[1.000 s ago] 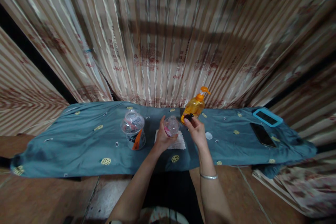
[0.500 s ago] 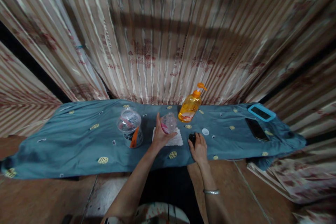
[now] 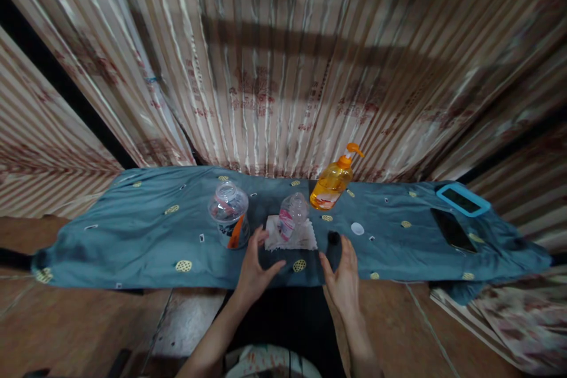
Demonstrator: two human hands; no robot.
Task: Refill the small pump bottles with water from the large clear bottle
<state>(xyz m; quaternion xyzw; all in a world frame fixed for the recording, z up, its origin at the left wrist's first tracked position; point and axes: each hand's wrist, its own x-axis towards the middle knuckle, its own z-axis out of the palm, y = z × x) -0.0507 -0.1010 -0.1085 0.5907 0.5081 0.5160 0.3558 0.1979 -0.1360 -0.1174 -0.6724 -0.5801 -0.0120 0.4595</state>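
A clear plastic bottle (image 3: 294,216) with a pink label stands on a folded white cloth (image 3: 305,240) in the middle of the table. In front of it and to the left, my left hand (image 3: 257,266) is open, thumb and fingers spread with nothing between them. My right hand (image 3: 343,269) is open too, its fingers apart just in front of a small black object (image 3: 333,238) lying on the tablecloth; its kind I cannot make out. A larger clear plastic container (image 3: 229,212) with an orange and black label stands left of my left hand.
An orange pump bottle (image 3: 331,185) of yellow liquid stands behind the cloth. A white disc (image 3: 357,228) lies to the right. Further right are a dark phone (image 3: 452,230) and a blue-framed device (image 3: 463,199). The blue tablecloth (image 3: 146,248) ends before a striped curtain (image 3: 283,71).
My left hand has let go of the clear bottle and drawn back toward me. My right hand has come off the black object, its fingers opening. The whole view has shifted slightly.
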